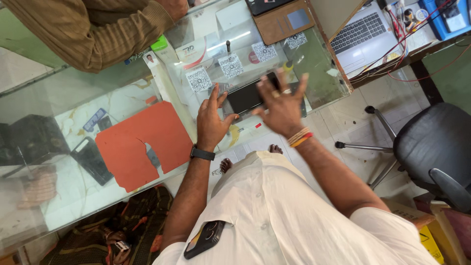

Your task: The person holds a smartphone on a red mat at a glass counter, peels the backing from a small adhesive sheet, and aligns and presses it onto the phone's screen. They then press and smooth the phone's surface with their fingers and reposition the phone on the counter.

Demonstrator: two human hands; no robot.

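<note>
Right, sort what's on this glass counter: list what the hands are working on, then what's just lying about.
In hand:
- dark phone flat on the glass counter
- left hand, fingers resting at the phone's edge
- right hand, fingers spread over the phone

Lying about:
- orange cut sheet
- square code cards
- laptop
- black office chair
- another person's striped sleeve

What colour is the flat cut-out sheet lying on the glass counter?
The sheet is orange-red, seen best in the head view, to the left of the left hand.
</note>
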